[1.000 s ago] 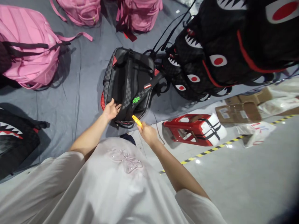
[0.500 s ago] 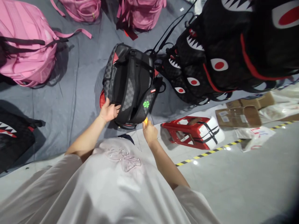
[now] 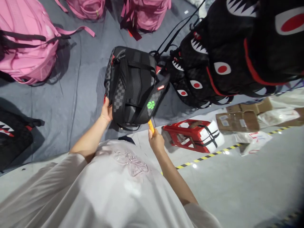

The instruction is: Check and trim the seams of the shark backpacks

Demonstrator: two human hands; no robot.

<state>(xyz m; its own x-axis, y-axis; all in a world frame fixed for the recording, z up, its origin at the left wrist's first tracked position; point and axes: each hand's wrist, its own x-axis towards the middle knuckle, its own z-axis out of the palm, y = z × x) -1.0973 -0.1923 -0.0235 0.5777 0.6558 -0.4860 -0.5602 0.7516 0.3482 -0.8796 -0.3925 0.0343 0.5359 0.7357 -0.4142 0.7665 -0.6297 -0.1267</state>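
A black checkered backpack point(image 3: 140, 82) lies on grey cloth with its shoulder straps facing up. A green mark and a small red label show on its right strap point(image 3: 154, 98). At the bag's lower left side is my left hand point(image 3: 106, 111), gripping its edge, with some fingers hidden by the bag. My right hand point(image 3: 156, 141) is closed around an orange stick-like tool point(image 3: 151, 126). Its upper end meets the bag's lower edge near the green mark; whether a tip goes behind the bag cannot be seen.
Black shark-face backpacks point(image 3: 220, 68) stand in a row at the right, and pink backpacks point(image 3: 28, 44) sit at left and back. Another black bag point(image 3: 16, 142) is at lower left. On the floor are a red stool point(image 3: 190, 134), cardboard point(image 3: 237, 121) and striped tape point(image 3: 211, 155).
The backpack has turned slightly and its straps have shifted. My left hand has moved up onto its side. My right hand has drawn slightly down and right, showing more of the orange tool.
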